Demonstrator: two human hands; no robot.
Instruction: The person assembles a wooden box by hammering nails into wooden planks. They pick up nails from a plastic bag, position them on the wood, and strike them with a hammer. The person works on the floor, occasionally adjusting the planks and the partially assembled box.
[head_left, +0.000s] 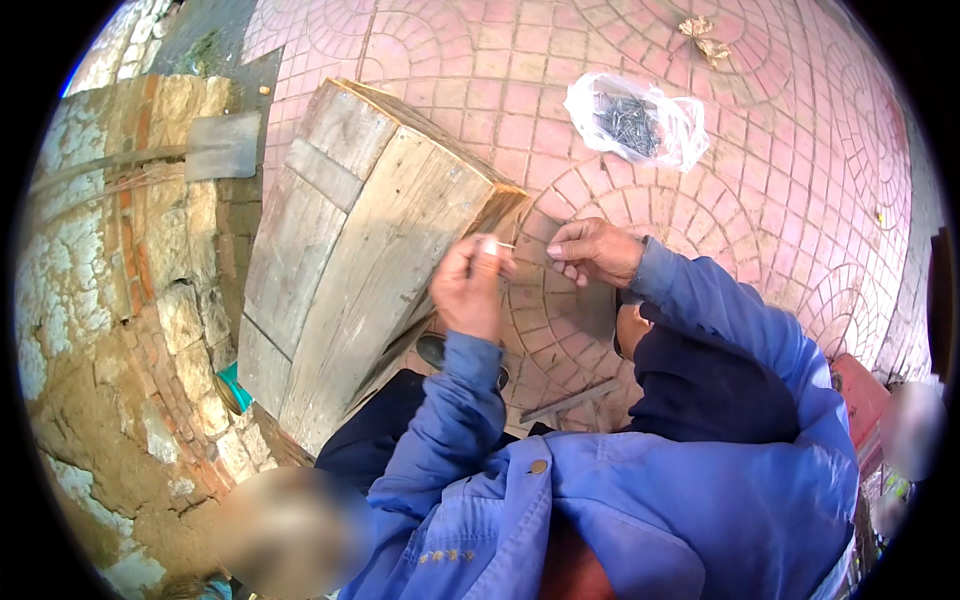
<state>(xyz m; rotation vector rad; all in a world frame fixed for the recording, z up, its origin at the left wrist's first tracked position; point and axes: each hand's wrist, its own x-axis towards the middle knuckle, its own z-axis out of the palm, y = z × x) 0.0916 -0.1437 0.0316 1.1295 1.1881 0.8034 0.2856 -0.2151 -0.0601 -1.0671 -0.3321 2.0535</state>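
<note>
My left hand [470,288] is closed in a pinch beside the near right end of a weathered wooden box [385,200]. A short, thin, pale piece [505,245] sticks out from between its thumb and fingers toward the right; its kind is too small to make out. Across a small gap, my right hand [597,250] has its fingers curled and thumb pressed to the forefinger. Whatever those fingertips hold, if anything, does not show. Beyond the hands, a white plastic bag [683,125] lies spread on the paving with a heap of dark nails [630,122] in it.
Pink patterned paving [520,90] covers the ground. A rough stone and brick wall [150,290] runs down the left, with a flat-bladed long-handled tool [222,146] by it. A narrow strip [570,400] lies near my feet. A red seat [860,395] stands at the right.
</note>
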